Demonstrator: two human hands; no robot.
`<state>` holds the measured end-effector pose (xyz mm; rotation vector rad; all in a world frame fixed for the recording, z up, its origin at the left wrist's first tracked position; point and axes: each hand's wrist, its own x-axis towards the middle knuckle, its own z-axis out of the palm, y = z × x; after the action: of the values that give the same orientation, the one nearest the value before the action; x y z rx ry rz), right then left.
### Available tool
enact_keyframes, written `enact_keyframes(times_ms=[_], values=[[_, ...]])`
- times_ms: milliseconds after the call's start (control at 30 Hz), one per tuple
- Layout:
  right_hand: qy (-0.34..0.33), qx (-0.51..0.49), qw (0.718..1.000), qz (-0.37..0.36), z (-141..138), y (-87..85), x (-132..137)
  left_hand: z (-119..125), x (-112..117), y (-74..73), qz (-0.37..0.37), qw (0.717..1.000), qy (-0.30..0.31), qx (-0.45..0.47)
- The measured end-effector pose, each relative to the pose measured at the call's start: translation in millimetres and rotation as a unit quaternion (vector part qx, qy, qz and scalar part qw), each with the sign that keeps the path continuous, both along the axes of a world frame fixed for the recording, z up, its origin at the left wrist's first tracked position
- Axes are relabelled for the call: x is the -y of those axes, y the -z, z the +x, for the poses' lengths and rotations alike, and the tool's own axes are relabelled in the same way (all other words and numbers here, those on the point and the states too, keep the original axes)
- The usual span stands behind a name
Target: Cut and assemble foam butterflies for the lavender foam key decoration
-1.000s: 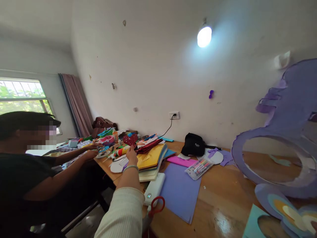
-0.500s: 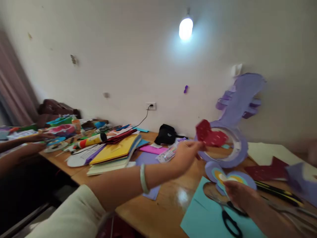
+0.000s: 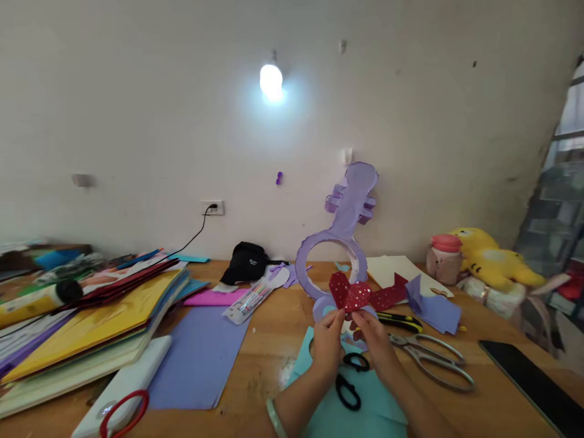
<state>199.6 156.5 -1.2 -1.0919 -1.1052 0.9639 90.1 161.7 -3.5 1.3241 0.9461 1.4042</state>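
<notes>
- A plain wall (image 3: 173,115) is lit by a glowing bulb (image 3: 271,79); below it, a wooden table (image 3: 267,347) is covered with craft materials.
- A white-flecked red paper heart (image 3: 358,297) is pinched near its lower edge by the left hand (image 3: 329,340) and the right hand (image 3: 373,339), both closed on it, and is held up above the table.
- A pale green bangle (image 3: 274,417) is worn on the left wrist.
- Below the hands, turquoise paper (image 3: 365,417) is overlain by black-handled scissors (image 3: 354,404).
- Behind the hands, a lavender butterfly cutout (image 3: 323,306) is partly hidden.
- To the right are seen a red paper scrap (image 3: 387,297), a black-and-yellow utility knife (image 3: 404,323) and metal scissors (image 3: 412,347).
- Farther back, a lavender paper frame (image 3: 353,207) with a round opening is stood upright near the wall.
- Well to the left, a lavender sheet (image 3: 194,359) is laid beside a stack of colored paper (image 3: 104,328).
</notes>
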Motion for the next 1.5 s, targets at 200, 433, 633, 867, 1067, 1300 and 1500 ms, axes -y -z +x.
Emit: enact_keyframes(times_ms=[200, 433, 633, 867, 1067, 1300, 1500], values=[[0.036, 0.028, 0.999, 0.030, 2.7, -22.8, -28.6, -21.0, -26.2, -27.8, 0.036, 0.995, 0.088, -0.034], [0.031, 0.139, 0.988, 0.066, 6.7, -72.4, -87.5, -37.1, -93.8, -77.8, 0.023, 1.000, 0.008, 0.015], [-0.007, 0.080, 0.996, 0.037, -9.4, -72.1, -117.5, -50.1, -111.5, -60.1, 0.015, 0.997, -0.060, 0.042], [-0.027, 0.078, 0.996, 0.036, -0.7, -72.9, -135.2, -75.1, -122.2, -61.3, -0.006, 0.999, -0.030, 0.012], [-0.047, 0.085, 0.995, -0.017, -2.1, -67.0, -139.4, -88.0, -132.7, -54.1, -0.031, 0.999, -0.009, 0.030], [-0.069, 0.121, 0.990, -0.006, -1.3, -71.7, -137.6, -90.6, -140.2, -53.6, -0.070, 0.998, -0.004, 0.004], [-0.040, 0.211, 0.976, 0.034, -5.6, -90.5, -110.7, -94.0, -129.6, -72.0, -0.026, 0.999, -0.017, -0.033]])
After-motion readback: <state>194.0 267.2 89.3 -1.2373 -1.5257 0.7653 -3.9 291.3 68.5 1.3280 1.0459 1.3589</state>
